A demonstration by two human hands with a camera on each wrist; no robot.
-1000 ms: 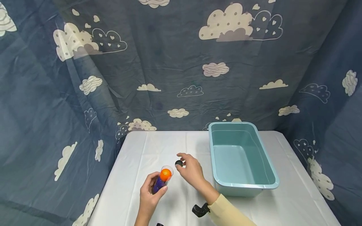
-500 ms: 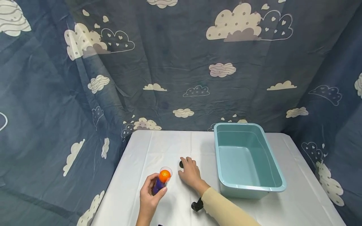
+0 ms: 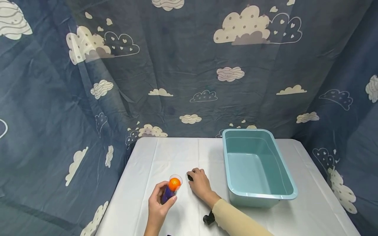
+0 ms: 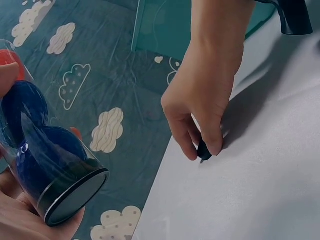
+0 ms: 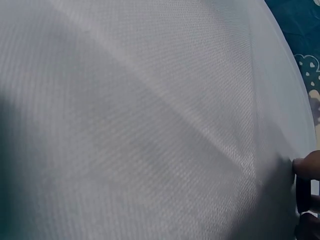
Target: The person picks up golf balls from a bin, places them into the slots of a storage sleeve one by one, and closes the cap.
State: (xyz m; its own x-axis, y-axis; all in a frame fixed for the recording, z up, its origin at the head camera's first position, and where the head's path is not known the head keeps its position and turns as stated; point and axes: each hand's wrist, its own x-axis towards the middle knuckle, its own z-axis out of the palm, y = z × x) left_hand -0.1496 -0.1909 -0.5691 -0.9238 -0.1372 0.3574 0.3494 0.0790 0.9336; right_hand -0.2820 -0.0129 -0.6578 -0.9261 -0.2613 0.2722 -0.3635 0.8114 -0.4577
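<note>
A white table [image 3: 141, 203] was seen before a cloud-printed curtain [image 3: 177, 65], with a teal tub [image 3: 287, 193] standing empty at its 2 o'clock side. A clear tube [image 3: 170, 191] was gripped in the left hand [image 3: 157, 209], the fingers curled round its lower body; it was held just above the table at about 6 o'clock, its long axis tilted, the open mouth pointing toward 1 o'clock. An orange ball [image 3: 174, 183] sat at the mouth, with dark blue balls [image 4: 37, 145] stacked beneath it down to the black base. A small black cap [image 4: 203, 151] lay on the table, pinched between the thumb and bent fingertips of the right hand [image 3: 200, 185]. The cap lay at 2 o'clock from the tube's mouth, near but apart, so the right hand was the nearer to it.
</note>
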